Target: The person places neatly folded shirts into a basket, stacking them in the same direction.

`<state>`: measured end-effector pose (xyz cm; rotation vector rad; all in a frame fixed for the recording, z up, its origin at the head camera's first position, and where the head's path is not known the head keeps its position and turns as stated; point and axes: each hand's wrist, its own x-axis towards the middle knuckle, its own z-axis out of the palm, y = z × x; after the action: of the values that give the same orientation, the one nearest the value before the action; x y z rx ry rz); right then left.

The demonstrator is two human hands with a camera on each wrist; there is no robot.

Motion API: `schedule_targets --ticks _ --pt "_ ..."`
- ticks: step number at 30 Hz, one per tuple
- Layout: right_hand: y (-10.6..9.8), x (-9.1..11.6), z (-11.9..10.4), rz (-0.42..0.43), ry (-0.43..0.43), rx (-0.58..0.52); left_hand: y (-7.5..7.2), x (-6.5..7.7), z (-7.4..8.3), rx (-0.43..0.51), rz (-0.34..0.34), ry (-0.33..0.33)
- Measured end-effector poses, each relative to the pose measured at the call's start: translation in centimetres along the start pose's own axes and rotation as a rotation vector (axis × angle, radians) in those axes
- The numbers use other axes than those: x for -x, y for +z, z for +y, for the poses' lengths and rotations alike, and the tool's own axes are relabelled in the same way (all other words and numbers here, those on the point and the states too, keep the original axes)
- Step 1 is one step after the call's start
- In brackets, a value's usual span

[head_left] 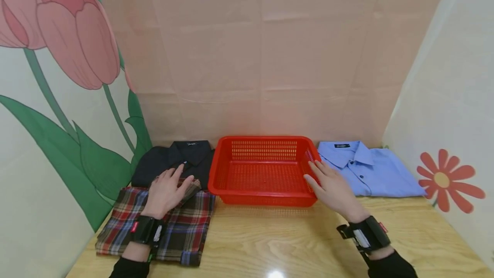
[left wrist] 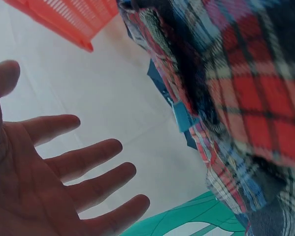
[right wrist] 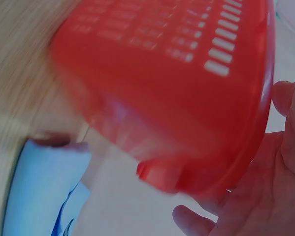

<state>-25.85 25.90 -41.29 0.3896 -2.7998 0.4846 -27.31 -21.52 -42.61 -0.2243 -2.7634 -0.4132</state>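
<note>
Red plastic forms one basket (head_left: 264, 200) among three folded garments (head_left: 191, 226) (head_left: 198, 152) (head_left: 382, 177), two hands (head_left: 164, 194) (head_left: 335, 187) unclenched, fingers extended.

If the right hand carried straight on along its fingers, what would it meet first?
Likely the red rectangular plastic basket, at its right side; the right hand may be touching it.

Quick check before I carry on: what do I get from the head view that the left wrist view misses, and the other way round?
Only the head view shows the right hand, the blue shirt, the wooden tabletop and the red flower on the wall. Only the left wrist view shows the palm side of the left hand. Both show the plaid shirt, the red basket and some green leaf print.
</note>
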Motion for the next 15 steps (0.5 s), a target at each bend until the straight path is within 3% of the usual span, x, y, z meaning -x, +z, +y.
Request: schedule_targets --ticks 8,15 --pt "1.2 -1.0 -3.3 -0.030 -0.030 -0.033 -0.3 0.4 -0.9 -0.034 0.019 0.006" --pt "2.9 -1.5 -6.0 -0.011 -0.133 -0.036 -0.7 0.9 -1.5 -0.046 0.021 0.004"
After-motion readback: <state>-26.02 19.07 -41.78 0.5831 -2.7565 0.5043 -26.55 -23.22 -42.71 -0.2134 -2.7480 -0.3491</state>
